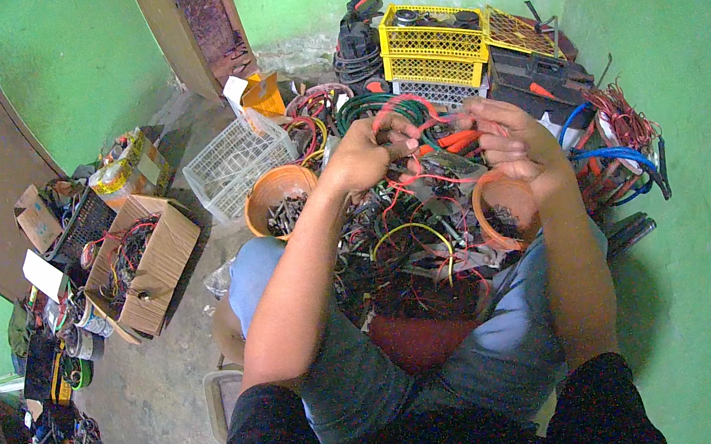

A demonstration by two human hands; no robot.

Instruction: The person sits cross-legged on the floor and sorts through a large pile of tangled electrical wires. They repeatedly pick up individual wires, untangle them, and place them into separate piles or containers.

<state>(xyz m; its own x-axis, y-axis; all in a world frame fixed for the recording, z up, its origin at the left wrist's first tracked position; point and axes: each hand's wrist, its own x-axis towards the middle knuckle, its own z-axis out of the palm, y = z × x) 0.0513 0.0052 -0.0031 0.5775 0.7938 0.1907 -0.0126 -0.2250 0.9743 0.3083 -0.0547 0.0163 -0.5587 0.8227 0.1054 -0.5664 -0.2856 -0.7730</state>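
Observation:
A thin red wire [403,100] runs in loose loops between my two raised hands. My left hand [371,155] pinches it with bent fingers, and my right hand [515,139] has its fingers closed on the same wire a little to the right. Just behind the gap between them shows an orange-red object [461,141], partly covered, its kind unclear. Below my hands, between my knees, lies a tangled heap of wires and scraps [417,254], with a yellow wire [417,225] arching over it.
Orange tubs stand left [275,179] and right [502,197] of the heap, the left one holding small dark pieces. Behind are a clear plastic basket [238,168], yellow crates [432,49] and blue cables [622,158]. A cardboard box [158,264] of wires sits left.

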